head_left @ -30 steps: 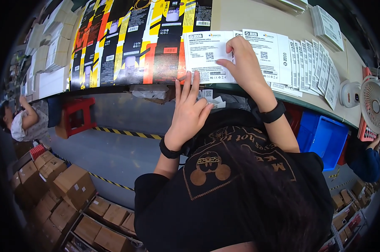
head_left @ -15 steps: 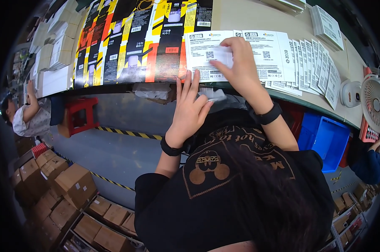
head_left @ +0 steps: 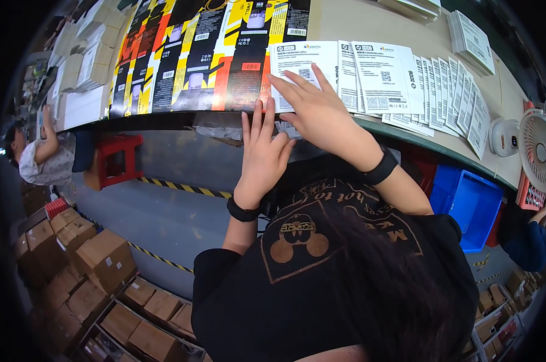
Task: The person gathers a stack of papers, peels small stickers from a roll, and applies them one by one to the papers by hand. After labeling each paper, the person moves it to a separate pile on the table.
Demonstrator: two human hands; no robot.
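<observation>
The right hand [head_left: 321, 111] lies flat on a white leaflet [head_left: 302, 66] at the near edge of the surface [head_left: 357, 21], fingers spread and gripping nothing. The left hand [head_left: 262, 158] sits just below that leaflet at the surface edge, fingers straight and together, fingertips touching the edge, holding nothing. Left of the leaflet lie black-and-yellow flat cartons [head_left: 206, 54]; right of it, overlapping leaflets [head_left: 429, 84] fan toward a small fan [head_left: 539, 151].

- White printed leaflet [head_left: 300, 63]: flat on the table edge at upper centre of the frame, its lower right part covered by a flat hand.
- Black, yellow and orange carton sheet [head_left: 236, 72]: flat just left of the leaflet, fingertips resting at its lower right edge.
</observation>
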